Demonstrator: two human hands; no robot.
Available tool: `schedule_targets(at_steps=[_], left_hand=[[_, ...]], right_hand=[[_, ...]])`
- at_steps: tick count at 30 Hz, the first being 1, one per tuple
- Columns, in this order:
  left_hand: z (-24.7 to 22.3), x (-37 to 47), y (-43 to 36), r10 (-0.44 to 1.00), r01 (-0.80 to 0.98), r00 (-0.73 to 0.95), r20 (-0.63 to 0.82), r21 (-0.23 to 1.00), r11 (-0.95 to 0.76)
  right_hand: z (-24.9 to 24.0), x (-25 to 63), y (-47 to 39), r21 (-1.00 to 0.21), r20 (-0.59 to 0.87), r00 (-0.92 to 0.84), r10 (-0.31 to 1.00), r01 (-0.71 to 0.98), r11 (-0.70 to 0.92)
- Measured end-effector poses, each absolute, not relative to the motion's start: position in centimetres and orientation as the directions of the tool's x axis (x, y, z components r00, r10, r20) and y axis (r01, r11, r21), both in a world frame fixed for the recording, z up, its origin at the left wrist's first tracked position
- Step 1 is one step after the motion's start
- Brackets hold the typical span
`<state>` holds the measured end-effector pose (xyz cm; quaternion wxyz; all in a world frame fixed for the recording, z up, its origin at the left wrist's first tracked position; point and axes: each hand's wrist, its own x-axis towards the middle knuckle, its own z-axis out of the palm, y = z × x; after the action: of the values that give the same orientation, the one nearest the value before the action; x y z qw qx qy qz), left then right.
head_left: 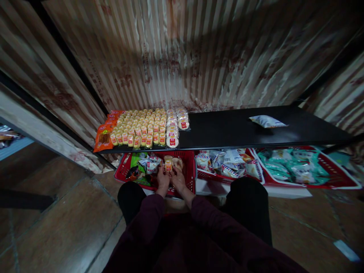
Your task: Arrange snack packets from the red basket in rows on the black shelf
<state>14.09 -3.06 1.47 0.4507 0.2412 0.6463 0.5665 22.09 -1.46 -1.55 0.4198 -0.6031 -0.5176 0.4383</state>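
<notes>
Over the left red basket (121,172), a small yellow packaged cake (168,165) with an orange label is held between my two hands. My left hand (162,179) closes on its left side, and my right hand (178,179) has its fingers at the right side. Round pale packaged pieces (178,162) lie in the basket just behind my right hand. Green and black snack bags (139,170) fill the basket's left part. Above, on the black shelf, rows of similar yellow cakes (142,127) stand beside a column of round white packaged cakes (172,141).
Orange packets (104,137) line the black shelf's (216,129) left end. A white-blue packet (267,121) lies on its right part. Below stand a basket of white-blue packets (231,161) and one of green packets (295,167). Striped curtain (184,57) hangs behind.
</notes>
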Motion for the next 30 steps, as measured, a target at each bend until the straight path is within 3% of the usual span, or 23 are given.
schedule_targets(at_steps=[5,17,24,30], left_hand=[[3.8,13.1,-2.8,0.801,0.012,-0.586,-0.121,0.987,0.158],[8.6,10.0,0.9,0.736,0.288,-0.651,0.184,0.957,0.016],[9.3,8.3,3.3,0.713,0.348,-0.671,0.204,0.936,0.06],[9.7,7.7,4.3,0.732,0.426,-0.657,0.183,0.891,0.159]], right_hand=[[1.1,21.0,-0.9,-0.946,0.065,0.035,0.997,0.321,0.05],[7.1,16.9,3.1,-0.906,0.243,-0.01,0.97,0.355,0.231],[8.3,15.0,5.2,-0.823,0.377,-0.095,0.921,0.422,0.381],[7.7,14.4,6.4,-0.805,0.388,-0.133,0.912,0.434,0.405]])
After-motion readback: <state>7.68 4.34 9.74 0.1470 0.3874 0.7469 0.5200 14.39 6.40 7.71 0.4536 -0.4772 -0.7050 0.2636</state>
